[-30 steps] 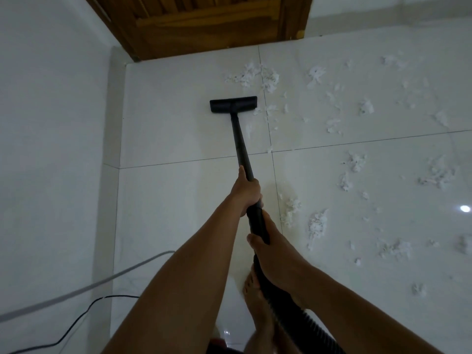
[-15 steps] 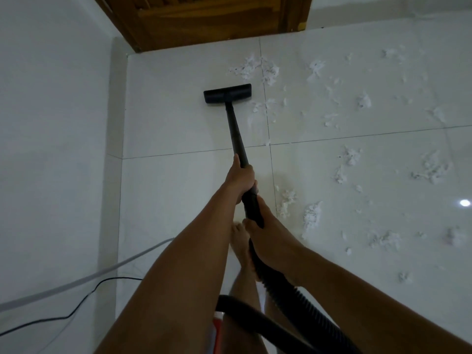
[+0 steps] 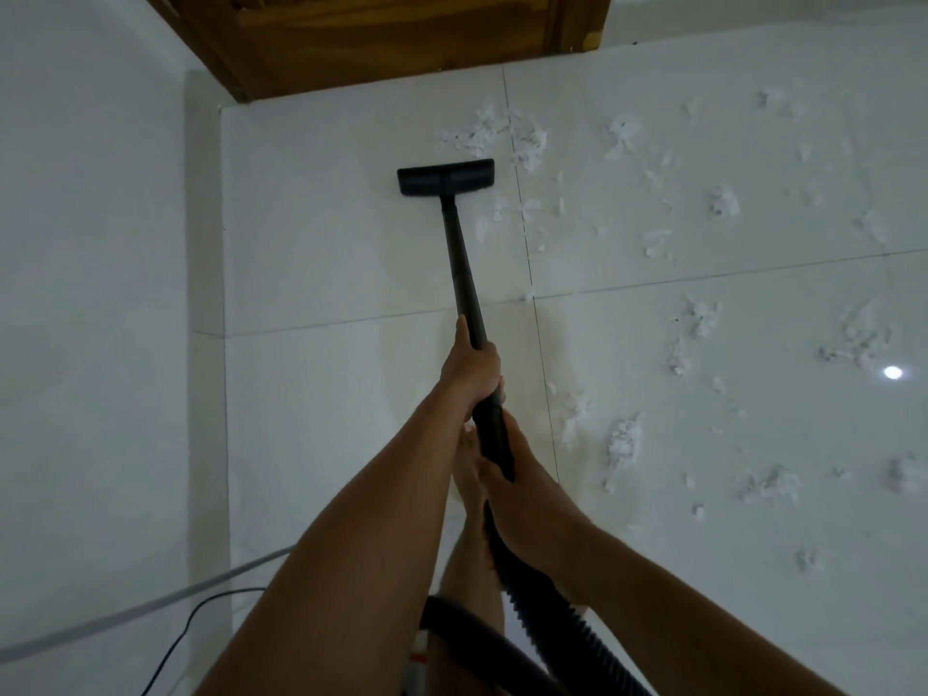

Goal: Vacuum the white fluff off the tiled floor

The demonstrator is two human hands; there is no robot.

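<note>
A black vacuum wand (image 3: pixel 462 263) runs from my hands to a flat black floor head (image 3: pixel 446 176) resting on the white tiled floor (image 3: pixel 321 253). My left hand (image 3: pixel 469 361) grips the wand higher up. My right hand (image 3: pixel 522 504) holds it lower, where the ribbed black hose (image 3: pixel 562 625) begins. White fluff (image 3: pixel 494 130) lies just beyond and right of the head. More clumps (image 3: pixel 622 444) are scattered across the tiles to the right.
A white wall (image 3: pixel 90 293) rises at the left. A brown wooden door (image 3: pixel 381 37) stands at the far end. A grey cable (image 3: pixel 125 610) and a thin black cord (image 3: pixel 181 640) cross the lower left. My bare foot (image 3: pixel 467 474) shows beneath the hands.
The floor head has slid further from me toward the fluff by the door. My foot has stepped forward, and a loop of hose has come into view at the bottom.
</note>
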